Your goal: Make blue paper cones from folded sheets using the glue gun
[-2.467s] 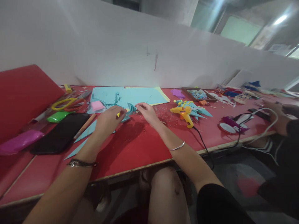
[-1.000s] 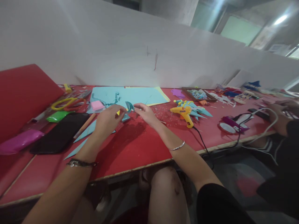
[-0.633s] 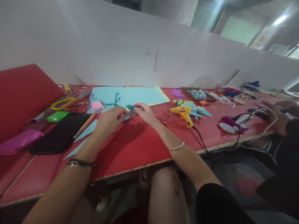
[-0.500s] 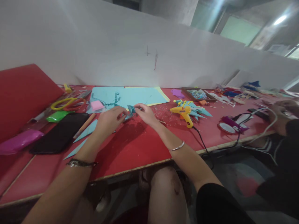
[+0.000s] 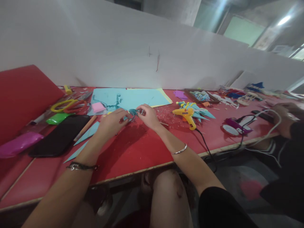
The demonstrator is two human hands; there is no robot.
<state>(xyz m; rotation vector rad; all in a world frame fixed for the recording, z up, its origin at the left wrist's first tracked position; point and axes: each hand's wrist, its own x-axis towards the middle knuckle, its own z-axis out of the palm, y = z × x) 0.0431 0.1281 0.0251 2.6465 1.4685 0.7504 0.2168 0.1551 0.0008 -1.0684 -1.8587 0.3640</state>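
Observation:
Between my hands is a curled bundle of teal paper strips, held just above the red table. My left hand pinches its left end with bent fingers. On the other end, the fingers of my right hand are closed. Fine detail of the strips is blurred and partly covered by fingertips. Behind them lie light blue paper sheets with loose teal scraps on top. Pointed light blue paper pieces lie beside my left forearm.
To the right lie a yellow glue gun, a spiky blue paper craft and a tray of scraps. A black phone, green packet and yellow scissors are at left. Another person's hands are far right.
The teal strips look more spread into a loop between my fingers. Both hands have shifted only slightly; the table things have stayed put.

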